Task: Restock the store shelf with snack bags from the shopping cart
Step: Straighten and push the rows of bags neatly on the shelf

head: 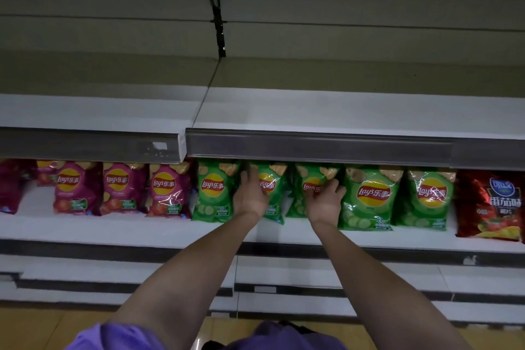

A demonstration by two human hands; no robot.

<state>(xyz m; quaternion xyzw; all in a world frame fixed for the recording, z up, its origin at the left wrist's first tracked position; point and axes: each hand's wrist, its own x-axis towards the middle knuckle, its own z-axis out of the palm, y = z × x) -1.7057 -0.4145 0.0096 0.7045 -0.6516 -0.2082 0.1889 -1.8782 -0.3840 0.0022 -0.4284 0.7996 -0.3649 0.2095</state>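
red bag (490, 204), magenta bags (78, 189), upper shelf (318, 146)

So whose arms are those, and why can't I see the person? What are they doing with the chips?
The camera sits on the person's head and looks down, so you only see their two arms reaching out, like your own arms when you look down. There is just this one picture, from that head camera. It shows a store shelf. Standing on it are pink chip bags, green chip bags and a red bag. The left hand holds one green bag, fingers curled round its edge. The right hand holds the next green bag. The shelf above has nothing on it.
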